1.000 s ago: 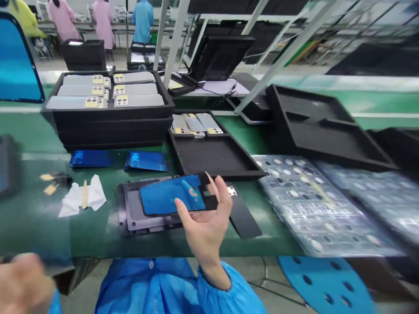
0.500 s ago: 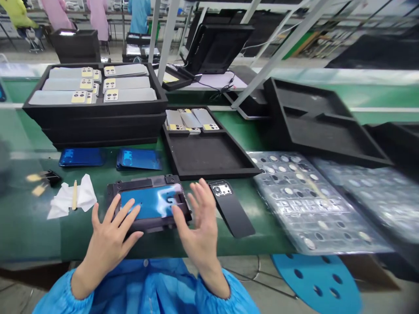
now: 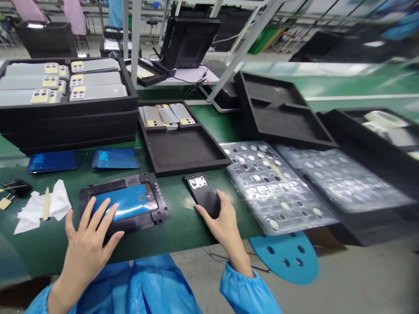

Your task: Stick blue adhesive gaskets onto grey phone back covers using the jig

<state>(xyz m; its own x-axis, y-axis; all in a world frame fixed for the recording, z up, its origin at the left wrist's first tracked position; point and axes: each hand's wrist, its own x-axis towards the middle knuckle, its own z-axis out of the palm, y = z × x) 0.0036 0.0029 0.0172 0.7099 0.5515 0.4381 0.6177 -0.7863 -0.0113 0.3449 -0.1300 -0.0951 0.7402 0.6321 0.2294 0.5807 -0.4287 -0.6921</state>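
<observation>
My left hand (image 3: 87, 242) lies flat with fingers spread on a blue film sheet (image 3: 131, 200) seated in a black fixture (image 3: 153, 192) near the table's front edge. To the right of the fixture, a black phone back cover (image 3: 203, 192) with a camera cutout rests on the green table. My right hand (image 3: 224, 220) closes thumb and fingers round the cover's near end.
Black trays (image 3: 65, 117) stacked at back left hold several grey back covers. A shallow black tray (image 3: 183, 152) sits behind the fixture. Clear blister sheets (image 3: 271, 183) of small parts lie on the right, blue films (image 3: 116, 159) and a white wipe (image 3: 39, 207) on the left.
The blue sheet went from my right hand into the fixture. My left hand came down flat on it. My right hand moved right and took hold of the black back cover.
</observation>
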